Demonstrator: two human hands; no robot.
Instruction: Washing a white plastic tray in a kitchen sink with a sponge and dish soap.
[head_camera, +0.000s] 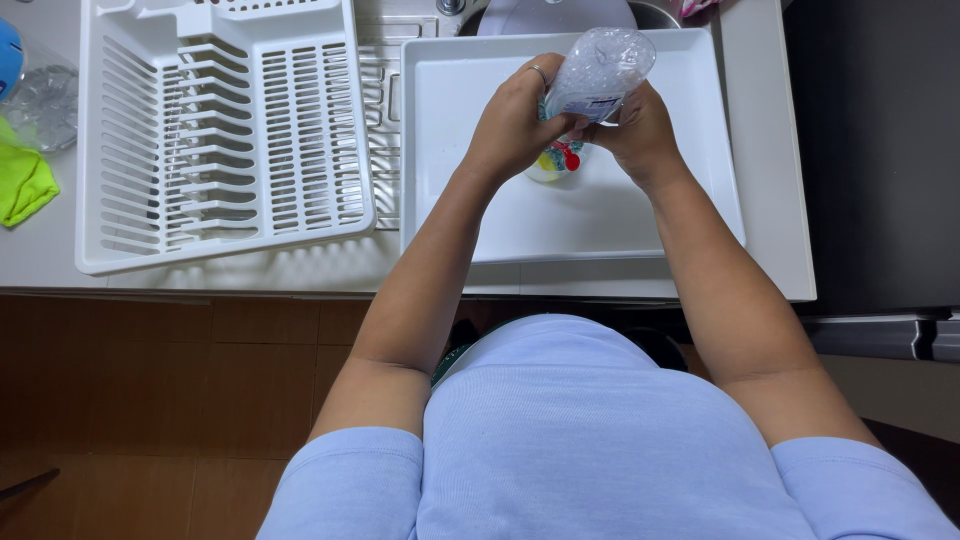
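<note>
White counter (60, 262): dish rack (220, 130) left, white tray (700, 150) right, green cloth (22, 185) far left

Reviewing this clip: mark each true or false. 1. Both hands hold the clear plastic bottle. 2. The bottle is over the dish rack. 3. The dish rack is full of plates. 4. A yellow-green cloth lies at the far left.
1. True: the left hand and right hand both grip the clear plastic bottle.
2. False: it is over the white tray.
3. False: the dish rack holds no plates.
4. True: the yellow-green cloth is there.
</note>
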